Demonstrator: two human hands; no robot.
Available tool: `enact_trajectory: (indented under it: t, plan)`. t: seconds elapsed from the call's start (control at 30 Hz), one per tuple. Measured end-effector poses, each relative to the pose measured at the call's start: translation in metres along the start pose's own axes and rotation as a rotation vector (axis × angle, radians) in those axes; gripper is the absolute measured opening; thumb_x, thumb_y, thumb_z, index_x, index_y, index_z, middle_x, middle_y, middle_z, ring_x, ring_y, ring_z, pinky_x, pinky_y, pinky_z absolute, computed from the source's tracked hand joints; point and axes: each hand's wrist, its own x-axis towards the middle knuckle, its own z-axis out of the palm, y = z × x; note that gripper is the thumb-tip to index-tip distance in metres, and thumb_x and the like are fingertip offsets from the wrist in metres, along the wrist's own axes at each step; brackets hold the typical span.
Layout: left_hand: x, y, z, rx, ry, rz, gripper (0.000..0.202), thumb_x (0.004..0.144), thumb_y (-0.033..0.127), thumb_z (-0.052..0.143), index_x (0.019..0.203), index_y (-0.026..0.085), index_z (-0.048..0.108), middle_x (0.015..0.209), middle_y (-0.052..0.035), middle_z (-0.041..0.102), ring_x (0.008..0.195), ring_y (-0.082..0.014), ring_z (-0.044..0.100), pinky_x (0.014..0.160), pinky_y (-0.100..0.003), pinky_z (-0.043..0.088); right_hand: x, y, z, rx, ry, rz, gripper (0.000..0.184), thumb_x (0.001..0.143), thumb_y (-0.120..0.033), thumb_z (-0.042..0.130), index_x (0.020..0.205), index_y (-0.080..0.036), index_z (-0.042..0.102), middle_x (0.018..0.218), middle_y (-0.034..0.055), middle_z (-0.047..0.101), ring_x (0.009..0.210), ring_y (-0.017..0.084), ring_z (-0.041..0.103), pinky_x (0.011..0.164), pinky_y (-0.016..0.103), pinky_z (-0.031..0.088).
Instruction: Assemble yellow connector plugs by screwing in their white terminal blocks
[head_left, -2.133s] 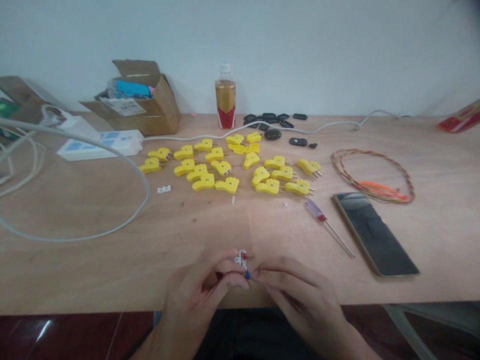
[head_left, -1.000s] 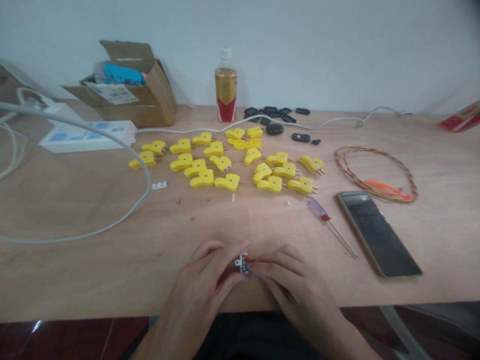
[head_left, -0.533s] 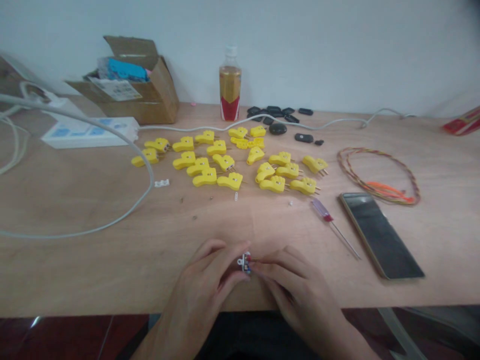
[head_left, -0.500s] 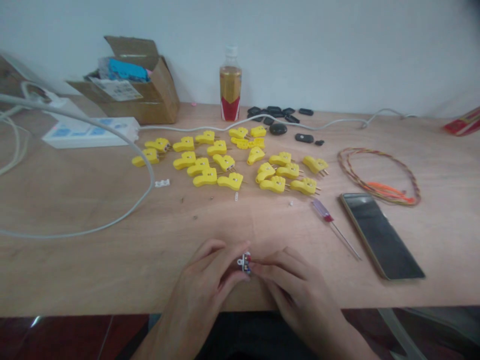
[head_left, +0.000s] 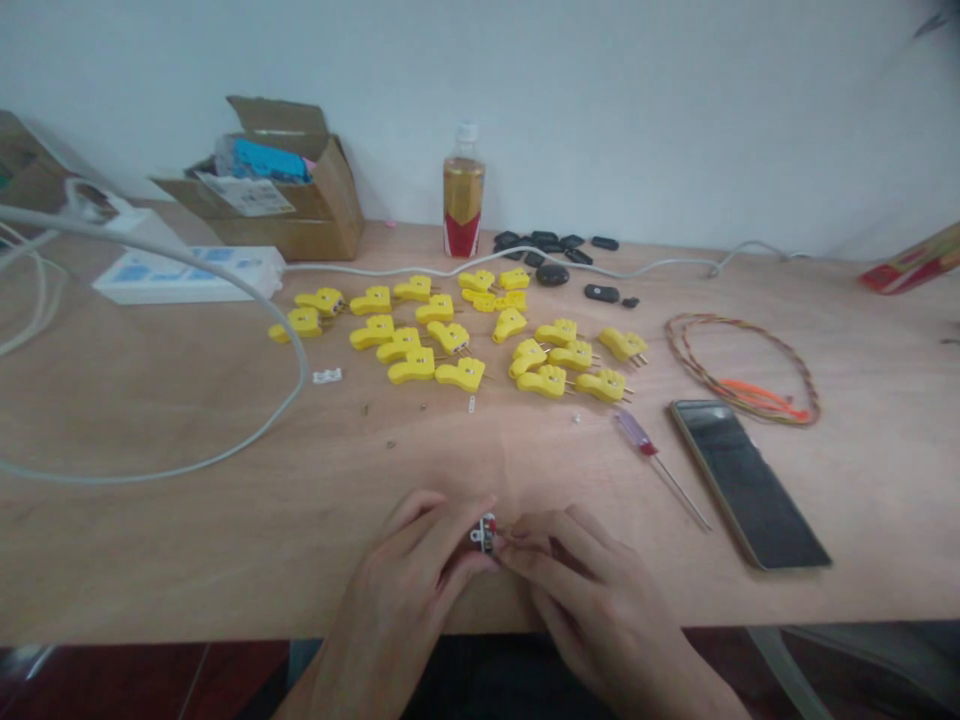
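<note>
Right now your left hand and right hand are drawn close together just above the near edge of the wooden table. Their fingertips pinch a small white plastic part with red and blue bits on it, held between them. Your fingers and the blur hide much of it, so its exact shape is hard to make out. Well ahead of your hands, a cluster of yellow plug connectors lies on the wood, metal pins showing. Farther back, the open cardboard box has its flaps up and holds a blue item and a white paper. Just beside it stands a capped plastic bottle of amber liquid with a red label. To your right lie a small screwdriver, a smartphone and a coil of twisted wire. A white power strip sits at the left.
</note>
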Motion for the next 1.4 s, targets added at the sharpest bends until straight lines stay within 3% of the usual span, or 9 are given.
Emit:
enact_trajectory:
  t: [0.13,0.33,0.53,0.67,0.8,1.0,1.13,1.27,1.4]
  plan:
    - [-0.001,-0.002,0.001,0.051,0.043,0.100,0.023,0.106,0.019,0.061,0.129,0.025,0.065,0.107,-0.0026,0.079,0.099,-0.0223,0.071,0.087,-0.034,0.067,-0.001,0.012,-0.025,-0.049,0.001,0.101,0.038,0.096,-0.007,0.050,0.118,-0.024,0.075,0.107,0.0105,0.075,0.083,0.021,0.074,0.066,0.030,0.063]
    - [-0.002,-0.004,0.003,0.059,0.069,0.091,0.020,0.107,0.022,0.060,0.125,0.024,0.067,0.110,-0.0032,0.078,0.103,-0.0235,0.070,0.089,-0.035,0.066,-0.011,0.066,-0.067,-0.528,0.098,0.263,0.028,0.105,-0.025,0.053,0.127,-0.026,0.070,0.121,0.0114,0.076,0.111,0.033,0.072,0.087,0.046,0.062]
    - [-0.003,-0.005,0.004,0.042,0.090,0.112,0.022,0.106,0.022,0.062,0.127,0.024,0.068,0.113,-0.0049,0.079,0.106,-0.0254,0.070,0.089,-0.040,0.066,0.002,0.099,-0.082,-0.688,-0.038,0.316,0.036,0.109,-0.037,0.048,0.137,-0.021,0.065,0.124,0.0146,0.074,0.109,0.035,0.072,0.084,0.047,0.062]
    - [-0.003,-0.005,0.005,0.014,0.096,0.065,0.026,0.101,0.015,0.068,0.125,0.024,0.068,0.110,-0.0049,0.079,0.104,-0.0257,0.072,0.087,-0.040,0.067,0.014,0.095,-0.078,-0.702,-0.052,0.242,0.037,0.108,-0.033,0.046,0.135,-0.017,0.066,0.113,0.0158,0.074,0.095,0.033,0.074,0.075,0.045,0.062]
    - [-0.003,-0.002,0.005,-0.014,0.085,0.037,0.030,0.094,0.008,0.072,0.119,0.025,0.069,0.108,-0.0045,0.079,0.103,-0.0271,0.072,0.086,-0.040,0.067,0.040,0.069,-0.068,-0.588,-0.030,0.117,0.032,0.108,-0.031,0.049,0.127,-0.019,0.071,0.115,0.0148,0.075,0.100,0.032,0.074,0.081,0.045,0.062]
    - [-0.001,-0.004,0.003,-0.016,0.080,-0.028,0.039,0.084,0.000,0.080,0.113,0.025,0.070,0.110,-0.0056,0.080,0.103,-0.0278,0.073,0.080,-0.038,0.067,0.084,0.034,-0.047,-0.424,-0.213,-0.042,0.025,0.106,-0.025,0.056,0.123,-0.022,0.074,0.115,0.0116,0.077,0.102,0.031,0.075,0.080,0.043,0.062]
    - [-0.001,-0.005,0.001,-0.057,0.057,-0.041,0.047,0.080,-0.003,0.081,0.116,0.026,0.070,0.111,-0.0042,0.080,0.103,-0.0264,0.073,0.082,-0.036,0.067,0.082,0.025,-0.040,-0.261,-0.310,-0.086,0.021,0.108,-0.029,0.057,0.115,-0.023,0.075,0.112,0.0080,0.078,0.100,0.025,0.076,0.084,0.037,0.061]
    - [-0.001,-0.004,-0.001,-0.077,0.059,-0.032,0.050,0.079,-0.004,0.082,0.117,0.026,0.069,0.109,-0.0028,0.080,0.101,-0.0254,0.073,0.083,-0.036,0.067,0.070,0.030,-0.040,-0.136,-0.332,-0.104,0.023,0.109,-0.029,0.054,0.123,-0.025,0.072,0.117,0.0061,0.079,0.105,0.023,0.076,0.088,0.035,0.062]
    - [-0.001,-0.004,0.001,-0.065,0.067,-0.039,0.051,0.079,-0.007,0.078,0.117,0.027,0.069,0.103,-0.0016,0.080,0.097,-0.0242,0.073,0.081,-0.035,0.068,0.072,0.066,-0.058,-0.299,-0.202,-0.037,0.026,0.109,-0.026,0.052,0.126,-0.022,0.071,0.124,0.0109,0.078,0.115,0.028,0.074,0.096,0.045,0.062]
